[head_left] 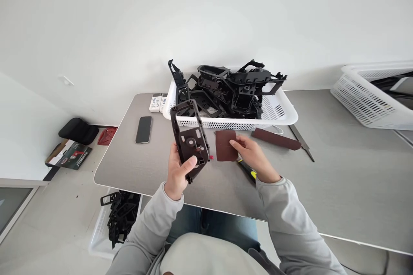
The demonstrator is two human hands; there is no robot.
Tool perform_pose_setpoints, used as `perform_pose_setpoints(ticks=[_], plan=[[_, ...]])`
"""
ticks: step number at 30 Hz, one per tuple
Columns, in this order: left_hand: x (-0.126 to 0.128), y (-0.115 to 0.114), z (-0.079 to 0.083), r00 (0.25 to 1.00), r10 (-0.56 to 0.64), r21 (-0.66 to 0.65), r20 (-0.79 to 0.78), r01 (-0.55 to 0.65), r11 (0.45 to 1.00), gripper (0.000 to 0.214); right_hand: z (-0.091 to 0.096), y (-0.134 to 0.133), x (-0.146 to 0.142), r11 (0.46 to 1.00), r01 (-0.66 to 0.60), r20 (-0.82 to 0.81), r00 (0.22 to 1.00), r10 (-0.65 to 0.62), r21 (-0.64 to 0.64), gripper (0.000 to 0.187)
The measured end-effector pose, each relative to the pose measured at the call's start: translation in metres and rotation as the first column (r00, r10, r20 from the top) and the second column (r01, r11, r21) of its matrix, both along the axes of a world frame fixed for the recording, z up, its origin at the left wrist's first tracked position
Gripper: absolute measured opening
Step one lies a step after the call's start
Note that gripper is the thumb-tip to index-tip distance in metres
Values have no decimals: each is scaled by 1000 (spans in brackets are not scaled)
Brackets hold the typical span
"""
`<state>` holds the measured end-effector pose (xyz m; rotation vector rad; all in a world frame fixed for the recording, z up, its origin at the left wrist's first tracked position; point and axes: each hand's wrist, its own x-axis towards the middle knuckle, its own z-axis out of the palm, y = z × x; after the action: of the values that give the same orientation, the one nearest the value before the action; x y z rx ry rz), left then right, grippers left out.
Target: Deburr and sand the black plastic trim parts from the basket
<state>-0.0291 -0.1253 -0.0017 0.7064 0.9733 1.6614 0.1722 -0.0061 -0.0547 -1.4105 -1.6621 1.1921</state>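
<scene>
My left hand (179, 172) grips a dark plastic frame part (195, 142) by its lower end, thumb across its face. The part is tilted and has an open upper window and a round boss lower down. A small square of brown sandpaper (222, 148) is pinched between the thumb and fingers of my right hand (251, 152), just right of the frame and apart from it. Under my right hand lies a black and yellow tool (248, 171), partly covered. A rolled sheet of sandpaper (275, 139) rests on the table beyond that hand.
A white basket (230, 123) heaped with black plastic parts stands at the back of the grey table (138, 167). Left of it are small white boxes (155, 103) and a phone (143, 129). A flat file (303, 144) lies right; another basket (358, 94) stands beyond. A parts-filled basket (100, 234) sits below.
</scene>
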Motion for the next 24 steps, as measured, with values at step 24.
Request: perform_pose_setpoints(ticks=[24], plan=[[-18,35,-18,898,-439,-57,13,439,896,56,80,-7,-55,872,-146,-218,937,274,467,27]])
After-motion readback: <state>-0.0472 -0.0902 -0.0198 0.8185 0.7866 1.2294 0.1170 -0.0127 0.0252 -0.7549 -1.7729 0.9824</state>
